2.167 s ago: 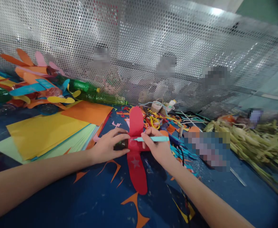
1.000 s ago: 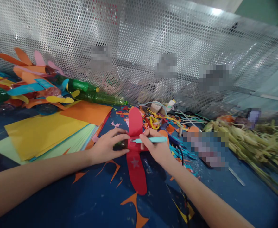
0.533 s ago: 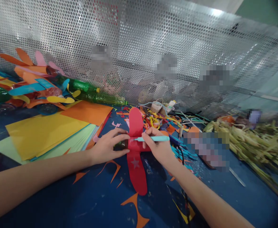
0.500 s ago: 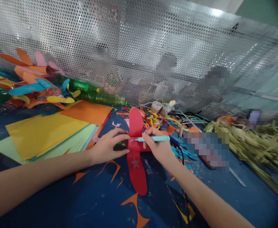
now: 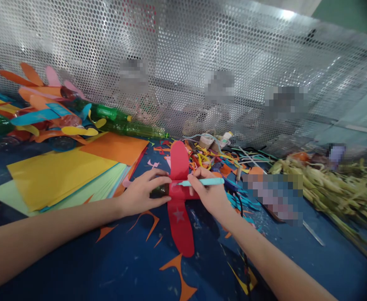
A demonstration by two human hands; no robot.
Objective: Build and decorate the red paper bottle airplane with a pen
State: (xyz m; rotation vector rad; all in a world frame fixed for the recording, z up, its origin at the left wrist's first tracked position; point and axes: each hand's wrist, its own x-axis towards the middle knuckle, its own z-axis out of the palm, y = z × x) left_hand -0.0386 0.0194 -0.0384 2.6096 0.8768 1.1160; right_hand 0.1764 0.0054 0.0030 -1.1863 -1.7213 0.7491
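A toy plane of red paper wrapped around a dark bottle lies in front of me. One red wing points away from me, the other toward me with a pale star on it. My left hand is closed around the bottle end, thumb and fingers on either side. Pinched in my right hand is a light-blue pen, its tip pointing left at the red paper over the bottle. Faint pale marks show near the tip; I cannot tell whether it touches.
Coloured paper sheets are stacked at left, below other paper-and-bottle toys. Orange scraps lie nearby on the blue table. Dried husks and a blurred-out flat object are at right. A perforated metal screen stands behind.
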